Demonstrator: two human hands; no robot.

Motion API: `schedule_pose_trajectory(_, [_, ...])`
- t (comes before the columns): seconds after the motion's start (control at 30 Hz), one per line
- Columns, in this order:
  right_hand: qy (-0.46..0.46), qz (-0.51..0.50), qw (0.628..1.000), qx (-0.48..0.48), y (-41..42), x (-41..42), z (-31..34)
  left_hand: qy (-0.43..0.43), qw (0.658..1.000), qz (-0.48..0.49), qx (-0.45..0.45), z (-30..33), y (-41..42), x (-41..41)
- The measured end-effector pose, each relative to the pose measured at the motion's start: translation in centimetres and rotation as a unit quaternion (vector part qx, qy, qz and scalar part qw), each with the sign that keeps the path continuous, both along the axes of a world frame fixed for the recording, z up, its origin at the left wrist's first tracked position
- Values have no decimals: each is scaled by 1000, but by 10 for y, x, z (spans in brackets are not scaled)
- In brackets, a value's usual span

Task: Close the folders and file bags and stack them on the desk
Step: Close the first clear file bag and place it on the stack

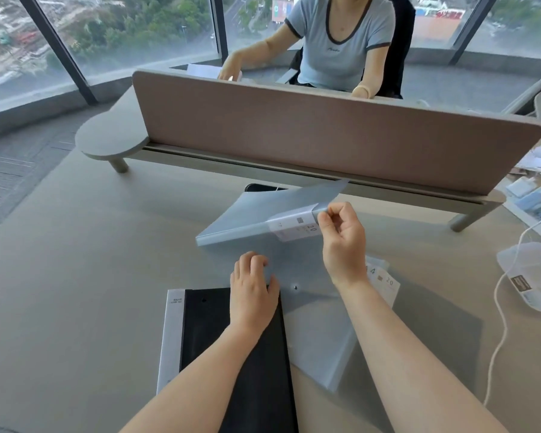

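A translucent blue-grey folder (263, 214) lies at mid-desk, its cover lifted at an angle. My right hand (344, 235) pinches the cover's right edge beside a white label reading 20. My left hand (253, 292) rests flat, fingers spread, where the folder's lower sheet meets a black folder (231, 354) with a white spine. That black folder lies shut near the front edge. A translucent file bag (319, 332) with a snap button lies under my right forearm, over another labelled bag (383, 281).
A brown divider panel (325, 129) runs across the desk behind the folders; a person sits beyond it. At the right are a clear plastic box (531, 273), a white cable (500, 307) and a pile of papers and packets (534, 195). The desk's left half (75, 260) is bare.
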State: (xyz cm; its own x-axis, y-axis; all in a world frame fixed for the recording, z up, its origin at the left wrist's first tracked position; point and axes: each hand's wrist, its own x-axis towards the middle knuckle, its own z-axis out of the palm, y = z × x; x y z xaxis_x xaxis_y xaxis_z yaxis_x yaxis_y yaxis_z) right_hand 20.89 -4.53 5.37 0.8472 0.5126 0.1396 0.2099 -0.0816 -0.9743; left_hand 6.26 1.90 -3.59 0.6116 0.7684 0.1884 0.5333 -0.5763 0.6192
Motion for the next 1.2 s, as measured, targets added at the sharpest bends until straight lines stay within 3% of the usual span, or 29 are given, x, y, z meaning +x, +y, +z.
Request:
schedule_pose_trajectory(0.2, [-43, -2, 998, 39, -5, -11, 31, -113, 992, 59, 13, 46, 13, 9])
schedule_pose_trajectory(0.63, [-201, 18, 976, 87, -17, -32, 125, -176, 981, 7, 84, 130, 30, -9])
schedule_pose_trajectory(0.97, [-319, 3, 947, 22, -26, -32, 159, -254, 963, -1, -95, 152, 5, -30])
schedule_pose_trajectory(1.2, [-180, -54, 981, -38, -49, -24, 83, -341, 895, 45, -283, 130, 2, -50])
